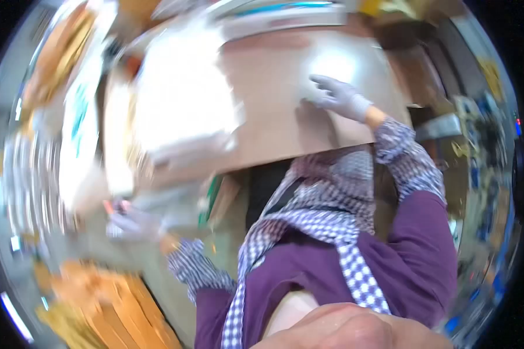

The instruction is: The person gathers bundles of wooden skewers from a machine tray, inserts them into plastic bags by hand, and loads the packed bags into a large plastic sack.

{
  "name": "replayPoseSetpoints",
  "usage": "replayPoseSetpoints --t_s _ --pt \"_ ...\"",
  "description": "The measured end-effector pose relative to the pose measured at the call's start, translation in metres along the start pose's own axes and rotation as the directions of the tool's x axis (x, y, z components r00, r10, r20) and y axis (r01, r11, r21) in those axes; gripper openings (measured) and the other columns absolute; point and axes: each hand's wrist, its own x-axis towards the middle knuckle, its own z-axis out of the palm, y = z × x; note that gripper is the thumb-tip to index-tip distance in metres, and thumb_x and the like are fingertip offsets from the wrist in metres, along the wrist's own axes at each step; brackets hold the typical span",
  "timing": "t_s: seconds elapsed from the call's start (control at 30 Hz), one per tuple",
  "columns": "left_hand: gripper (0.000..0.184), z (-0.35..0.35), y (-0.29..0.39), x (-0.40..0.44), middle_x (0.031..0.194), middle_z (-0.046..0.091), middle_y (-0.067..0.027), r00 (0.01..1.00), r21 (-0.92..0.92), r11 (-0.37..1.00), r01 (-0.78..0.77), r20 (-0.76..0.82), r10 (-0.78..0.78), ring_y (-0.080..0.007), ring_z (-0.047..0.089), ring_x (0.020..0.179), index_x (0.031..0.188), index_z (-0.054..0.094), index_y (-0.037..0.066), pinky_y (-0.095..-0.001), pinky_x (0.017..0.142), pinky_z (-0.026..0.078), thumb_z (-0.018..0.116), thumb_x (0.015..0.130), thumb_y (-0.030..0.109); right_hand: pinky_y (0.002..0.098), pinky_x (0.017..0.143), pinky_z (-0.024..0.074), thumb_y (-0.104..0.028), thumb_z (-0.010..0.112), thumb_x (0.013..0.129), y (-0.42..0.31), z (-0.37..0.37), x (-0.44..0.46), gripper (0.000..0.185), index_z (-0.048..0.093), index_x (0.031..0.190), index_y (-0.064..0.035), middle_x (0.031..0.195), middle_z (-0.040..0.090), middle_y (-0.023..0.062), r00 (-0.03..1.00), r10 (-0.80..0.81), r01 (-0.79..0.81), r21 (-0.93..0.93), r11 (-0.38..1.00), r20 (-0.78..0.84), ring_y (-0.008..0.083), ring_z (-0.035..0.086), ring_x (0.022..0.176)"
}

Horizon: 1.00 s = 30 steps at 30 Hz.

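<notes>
My right hand, in a whitish glove, hovers over the brown tabletop with its fingers stretched out and nothing in them. A shadow falls on the surface below it. Off the table's left front corner is my left hand, also gloved and smeared by motion. Its fingers look closed around a small dark thing with a reddish end, too blurred to name. Close to that hand hangs clear plastic. A large stack of white, glossy plastic-looking sheets or bags lies on the table's left half.
A long white box lines the table's back edge. Orange-brown packages lie at the lower left, below a row of pale stacked items. A green-edged item stands by the table front. Cluttered shelving runs along the right.
</notes>
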Motion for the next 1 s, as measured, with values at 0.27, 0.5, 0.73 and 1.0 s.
replayPoseSetpoints --t_s 0.27,0.5,0.73,1.0 --pt "0.035 0.288 0.235 -0.211 0.086 0.057 -0.0102 0.020 -0.528 0.809 0.258 0.840 0.542 -0.0219 0.056 0.080 0.113 0.050 0.002 -0.0307 0.073 0.045 0.055 0.080 0.014 0.0355 0.099 0.0304 -0.041 0.066 0.068 0.217 -0.126 0.015 0.081 0.031 0.131 -0.0036 0.132 0.034 0.0212 0.654 0.453 -0.548 0.035 0.836 -0.606 0.0315 0.032 0.123" --pt "0.062 0.451 0.315 -0.276 0.095 0.057 -0.0261 -0.071 -0.320 0.924 -0.208 0.948 0.312 -0.0387 0.054 0.092 0.120 0.040 -0.003 -0.0411 0.080 0.044 0.057 0.076 0.038 0.0352 0.096 0.0349 -0.048 0.066 0.067 0.385 -0.189 -0.020 0.083 0.037 0.126 0.0021 0.127 0.043 0.0203 0.357 0.880 -0.884 0.190 0.427 -0.314 0.0304 0.043 0.116" --pt "0.071 0.512 0.357 -0.275 0.098 0.056 -0.0294 -0.055 -0.180 0.944 -0.277 0.984 0.172 -0.0403 0.054 0.096 0.106 0.051 -0.009 -0.0399 0.083 0.043 0.055 0.073 0.054 0.0321 0.094 0.0343 -0.056 0.058 0.071 0.407 -0.132 0.017 0.076 0.046 0.121 0.0004 0.119 0.050 0.0169 0.683 0.724 -0.651 0.368 0.664 -0.099 0.0236 0.047 0.111" --pt "0.056 0.481 0.372 -0.254 0.101 0.060 -0.0109 -0.172 -0.180 0.695 0.696 0.898 0.405 -0.0156 0.057 0.090 0.107 0.053 -0.004 -0.0271 0.078 0.046 0.072 0.069 0.032 0.0253 0.089 0.0370 -0.038 0.060 0.076 0.263 -0.182 0.024 0.053 0.052 0.113 -0.0008 0.102 0.056 0.0069 0.968 0.230 -0.044 0.838 0.544 -0.098 0.0134 0.048 0.100"
